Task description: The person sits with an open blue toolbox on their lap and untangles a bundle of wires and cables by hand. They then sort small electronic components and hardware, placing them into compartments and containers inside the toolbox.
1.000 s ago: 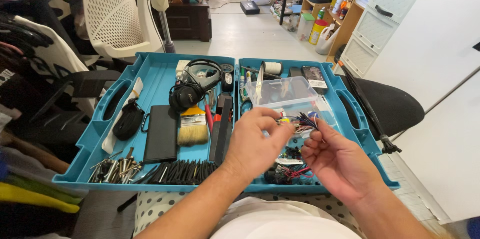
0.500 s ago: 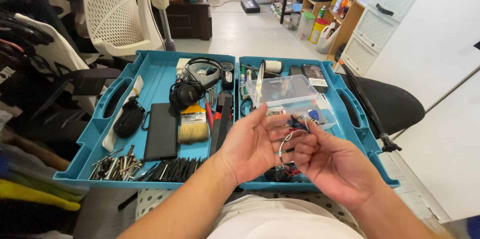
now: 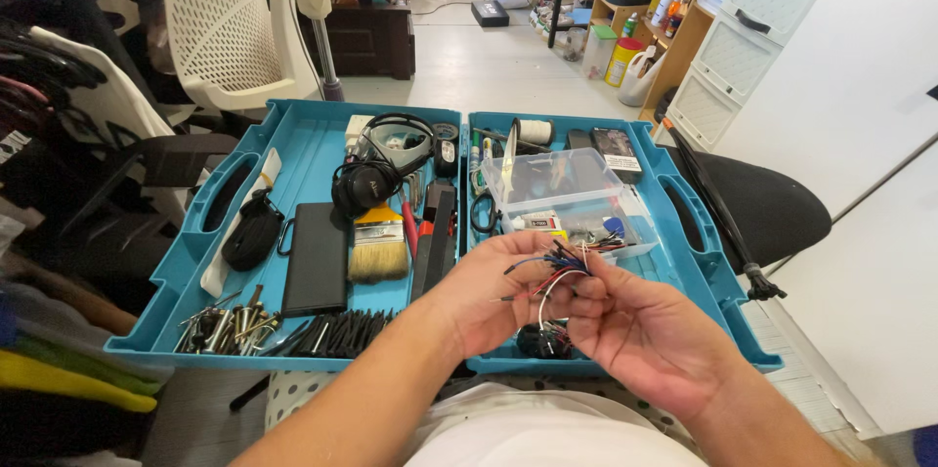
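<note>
My left hand (image 3: 493, 296) and my right hand (image 3: 650, 330) meet above the near edge of an open teal tool case (image 3: 313, 140). Both pinch a small bundle of thin coloured wires (image 3: 557, 272), red, blue, black and white, that fans out between the fingertips. Right behind the wires sits a clear plastic box (image 3: 562, 189) with small parts in it. A dark round object lies in the case under my hands, mostly hidden.
The case's left half holds black headphones (image 3: 366, 179), a paintbrush (image 3: 378, 247), a black flat pouch (image 3: 316, 257), a black mouse (image 3: 252, 233) and several metal bits (image 3: 220, 325). A white mesh chair (image 3: 230, 22) stands behind; a black seat (image 3: 772, 203) is at the right.
My hands have closed in on each other and shifted slightly toward me. The wire bundle is now gathered between both sets of fingertips instead of loosely looped.
</note>
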